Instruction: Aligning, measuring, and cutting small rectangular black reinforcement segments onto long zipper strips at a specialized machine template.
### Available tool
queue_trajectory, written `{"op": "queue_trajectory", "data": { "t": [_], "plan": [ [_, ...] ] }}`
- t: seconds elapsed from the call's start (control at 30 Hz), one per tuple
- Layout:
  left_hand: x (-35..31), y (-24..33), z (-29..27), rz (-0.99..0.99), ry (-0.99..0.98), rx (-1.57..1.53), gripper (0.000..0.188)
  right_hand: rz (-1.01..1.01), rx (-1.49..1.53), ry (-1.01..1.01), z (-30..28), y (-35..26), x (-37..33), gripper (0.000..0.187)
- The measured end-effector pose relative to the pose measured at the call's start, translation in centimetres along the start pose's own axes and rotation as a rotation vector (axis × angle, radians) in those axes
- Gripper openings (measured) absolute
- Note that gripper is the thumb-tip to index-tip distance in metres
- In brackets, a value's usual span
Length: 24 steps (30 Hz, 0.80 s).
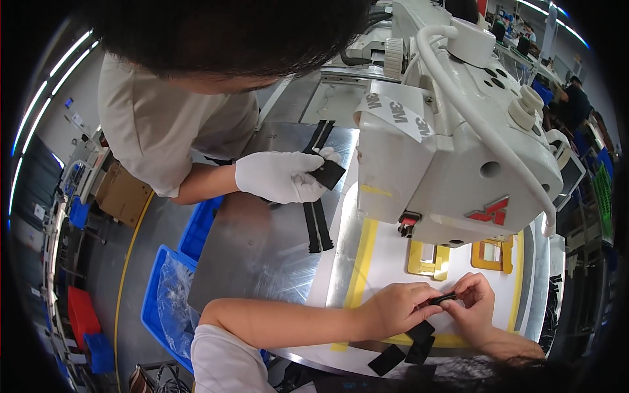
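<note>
Both my hands work over the white machine bed at the lower right. My left hand (398,308) is closed, pinching one end of a small black strip-like piece (443,299). My right hand (473,309) is closed on the other end of it, so the fingers cover much of the piece. Just below lie several flat black rectangular pieces (386,360), some overlapping. Beyond my hands, two yellow metal frames (440,267) rest on the white surface beneath the machine head.
A large pale sewing machine head (458,157) overhangs the bed. Across from me, a co-worker's white-gloved hand (278,177) holds a black square piece (327,175) above black zipper strips (317,226) on a metal plate (255,252). Blue bins (156,301) stand at the left.
</note>
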<state>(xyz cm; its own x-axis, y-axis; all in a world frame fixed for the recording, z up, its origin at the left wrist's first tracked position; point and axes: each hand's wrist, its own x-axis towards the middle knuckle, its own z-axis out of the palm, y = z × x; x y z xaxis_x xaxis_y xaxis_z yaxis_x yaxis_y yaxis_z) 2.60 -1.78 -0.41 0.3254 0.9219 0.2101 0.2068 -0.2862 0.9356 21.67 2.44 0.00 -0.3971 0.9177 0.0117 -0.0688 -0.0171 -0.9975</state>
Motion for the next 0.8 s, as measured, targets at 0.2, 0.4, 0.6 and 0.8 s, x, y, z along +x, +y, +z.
{"op": "queue_trajectory", "data": {
  "t": [0.2, 0.4, 0.6, 0.8],
  "plan": [
    [-0.1, -0.3, 0.0, 0.009, 0.023, 0.007, 0.018, -0.153, -0.223, -0.089, -0.9, 0.8, 0.3, 0.023],
    [-0.1, -0.6, 0.1, 0.02, 0.055, 0.017, 0.016, -0.275, -0.41, -0.098, -1.0, 0.4, 0.6, 0.021],
    [-0.3, -0.3, 0.3, 0.089, 0.09, 0.088, 0.015, -0.241, -0.414, -0.126, -1.3, 0.2, 0.2, 0.017],
    [-0.2, -0.4, 0.1, -0.007, 0.13, 0.014, 0.015, -0.158, -0.363, -0.111, -1.1, 0.4, 0.5, 0.013]
  ]
}}
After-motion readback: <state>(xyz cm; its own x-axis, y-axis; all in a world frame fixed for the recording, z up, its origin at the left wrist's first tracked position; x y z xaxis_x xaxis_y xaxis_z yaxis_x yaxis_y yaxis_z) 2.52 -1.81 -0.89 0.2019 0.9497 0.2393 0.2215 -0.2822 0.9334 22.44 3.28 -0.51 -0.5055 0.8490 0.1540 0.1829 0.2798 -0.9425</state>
